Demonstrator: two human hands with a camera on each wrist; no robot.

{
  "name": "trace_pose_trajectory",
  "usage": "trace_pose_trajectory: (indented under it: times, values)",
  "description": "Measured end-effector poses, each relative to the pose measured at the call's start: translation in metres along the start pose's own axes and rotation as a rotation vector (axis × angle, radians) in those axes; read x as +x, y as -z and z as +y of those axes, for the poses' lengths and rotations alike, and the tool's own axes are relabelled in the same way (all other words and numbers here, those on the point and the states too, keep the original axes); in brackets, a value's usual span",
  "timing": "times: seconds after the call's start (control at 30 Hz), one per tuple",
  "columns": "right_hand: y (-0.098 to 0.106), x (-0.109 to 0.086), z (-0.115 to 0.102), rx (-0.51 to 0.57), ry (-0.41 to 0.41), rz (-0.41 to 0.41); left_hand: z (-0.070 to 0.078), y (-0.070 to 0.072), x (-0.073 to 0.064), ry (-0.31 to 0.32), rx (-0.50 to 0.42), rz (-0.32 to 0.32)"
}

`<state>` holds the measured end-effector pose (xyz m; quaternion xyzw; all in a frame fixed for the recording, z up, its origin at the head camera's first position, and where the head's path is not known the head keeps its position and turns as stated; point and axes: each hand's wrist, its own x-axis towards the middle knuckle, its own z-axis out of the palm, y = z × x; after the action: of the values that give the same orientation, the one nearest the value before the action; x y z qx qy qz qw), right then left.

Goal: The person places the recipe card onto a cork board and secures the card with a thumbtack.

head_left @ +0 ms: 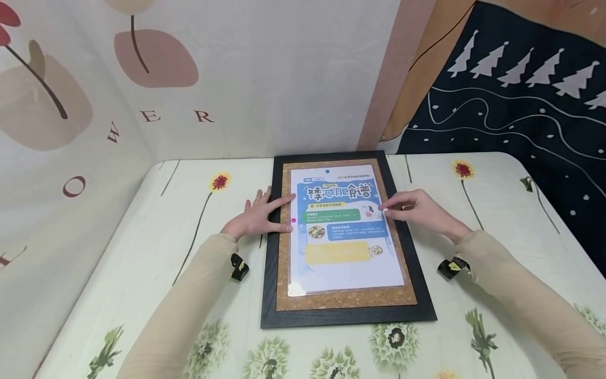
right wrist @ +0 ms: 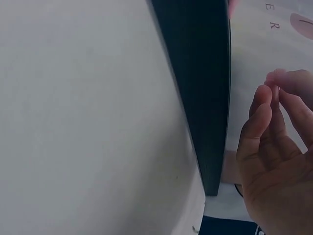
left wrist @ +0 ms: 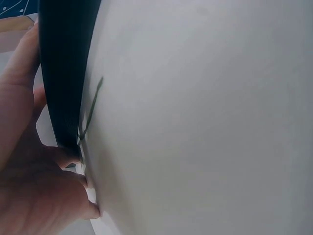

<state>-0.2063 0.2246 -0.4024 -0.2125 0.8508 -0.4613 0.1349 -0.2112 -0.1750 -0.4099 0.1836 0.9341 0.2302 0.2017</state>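
Observation:
A printed sheet [head_left: 347, 273] with blue, green and yellow blocks lies on a cork board [head_left: 345, 300] in a black frame [head_left: 350, 317]. One blue thumbtack [head_left: 327, 171] is at its top edge and a pink thumbtack [head_left: 293, 220] at its left edge. My left hand [head_left: 255, 215] spreads over the frame's left side, thumb and index tips at the sheet's edge around the pink tack. At the sheet's right edge, the thumb and index finger of my right hand [head_left: 421, 210] pinch what looks like a small pale thumbtack, mostly hidden by the fingertips.
The board rests on a flower-printed tablecloth [head_left: 142, 263], its far edge close to a pale printed curtain [head_left: 284, 79]. A dark cloth with white trees [head_left: 511, 105] hangs at the right. Each wrist wears a small black camera, like this one [head_left: 239, 267].

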Motion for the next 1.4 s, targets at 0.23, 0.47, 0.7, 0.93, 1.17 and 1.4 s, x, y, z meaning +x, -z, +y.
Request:
trace_pose_trajectory:
  times: [0.23,0.47,0.7,0.93,1.17,1.4]
  values:
    - [-0.005,0.001,0.0,0.006,0.039,-0.03,0.0,0.0,0.001,-0.002,0.002,-0.005]
    - [-0.009,0.002,-0.002,0.021,0.041,-0.086,0.001,-0.001,0.002,0.0,0.0,-0.006]
    - [-0.015,0.004,-0.009,0.018,0.037,-0.129,0.001,0.0,0.001,0.013,0.001,-0.012]
    - [-0.021,0.006,-0.013,0.011,0.081,-0.173,0.0,0.0,0.0,0.014,0.0,-0.007]
    - [-0.027,0.005,-0.021,-0.007,0.117,-0.216,0.0,0.0,-0.001,0.014,-0.003,-0.005]
    - [-0.033,0.006,-0.024,0.006,0.136,-0.275,0.0,0.0,0.0,0.008,-0.005,-0.003]
